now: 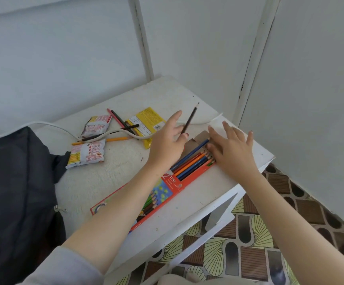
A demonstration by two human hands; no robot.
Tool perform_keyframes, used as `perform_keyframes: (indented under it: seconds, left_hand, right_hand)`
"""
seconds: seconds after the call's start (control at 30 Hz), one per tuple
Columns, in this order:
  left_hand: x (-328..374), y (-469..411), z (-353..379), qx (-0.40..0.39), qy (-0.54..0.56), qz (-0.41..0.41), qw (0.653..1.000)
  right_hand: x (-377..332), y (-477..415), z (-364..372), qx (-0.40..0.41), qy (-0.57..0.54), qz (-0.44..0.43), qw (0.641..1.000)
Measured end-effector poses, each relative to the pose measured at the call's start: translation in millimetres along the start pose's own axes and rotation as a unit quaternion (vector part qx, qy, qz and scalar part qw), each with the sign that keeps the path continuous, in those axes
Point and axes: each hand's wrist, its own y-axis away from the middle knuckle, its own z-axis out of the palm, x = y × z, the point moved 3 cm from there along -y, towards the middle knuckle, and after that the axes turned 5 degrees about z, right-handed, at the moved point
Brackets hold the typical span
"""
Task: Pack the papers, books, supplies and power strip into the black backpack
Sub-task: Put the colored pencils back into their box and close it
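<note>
A white bench (105, 177) fills the corner, and the black backpack (17, 192) slumps over its left edge. Along the front lies a long red pencil box (173, 183), its flap end open, coloured pencils (193, 161) poking out. The left hand (167, 142) hovers over that open end, pinching a dark pencil (190, 119) between thumb and finger, tip pointing up and away. The right hand (231, 149) lies flat with fingers spread, pressing on the pencil tips at the box mouth. Farther back sit a yellow packet (148, 120), two snack packets (91, 140) and a few loose pencils (119, 122), with a white cable (64, 128) snaking across them.
</note>
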Motion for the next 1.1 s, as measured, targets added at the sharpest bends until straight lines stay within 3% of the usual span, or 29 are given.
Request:
perform_keyframes:
  seconds: [0.23,0.47,0.73,0.9,1.0,1.1]
  left_hand:
    - [-11.9,28.6,1.7,-0.073,-0.235,0.052,0.968]
    - [-23.2,55.3,-6.7,-0.102,-0.293,0.125,0.942]
    - [-22.4,66.8,-18.7,-0.027,-0.275,0.157,0.948]
    - [-19.5,57.6,-41.8,0.04,-0.217,0.104,0.97]
    - [-27.3,41.1,-68.4,0.08,-0.242,0.066,0.965]
    - [-44.2,21.7,-94.6,0.068,-0.323,0.034,0.943]
  right_hand:
    - [2.9,1.0,-0.4,0.006,-0.021,0.012,1.0]
    - [-2.3,11.1,2.4,-0.007,-0.021,-0.004,1.0]
    - [-19.9,25.9,-9.1,-0.03,0.019,-0.074,0.997]
    - [-39.6,8.2,-28.1,-0.037,0.007,-0.094,0.995]
    - [-62.8,-12.5,-31.3,-0.007,-0.031,-0.133,0.991]
    - [-96.8,-37.4,-26.6,0.0,-0.058,-0.178,0.982]
